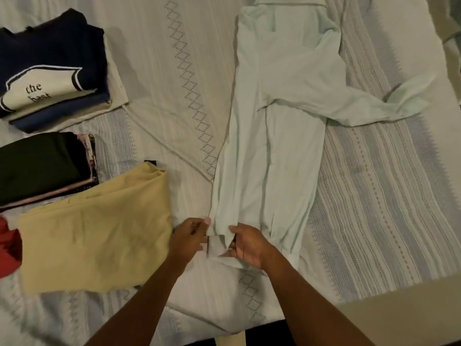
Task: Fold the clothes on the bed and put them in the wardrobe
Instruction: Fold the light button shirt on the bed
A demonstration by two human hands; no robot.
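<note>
Along the left side of the bed sit folded stacks. Far: a navy top w/ a white print panel, on top of a pile. Nearer: a black folded pile w/ pinkish layers under it. Red cloth just shows at the left edge, near. Right of that lies a yellow garment, flat-ish & creased, touching the black pile's near edge.

Centre, near: the left hand pinches the near-left corner of the pale mint top, thumb & fingertips closed on the fabric edge. The mint top runs lengthwise away from the hands toward the far side. Its left sleeve is folded in along the body, w/ the cuff between the two hands. The right hand is just beside the left, thumb on top of the hem, fingers curled under, gripping the same near end. So the top's near end is held in both hands; the rest lies flat on the bed beyond them.

Further right, the top's other sleeve is spread sideways across the striped bedcover, well apart from either hand.
</note>
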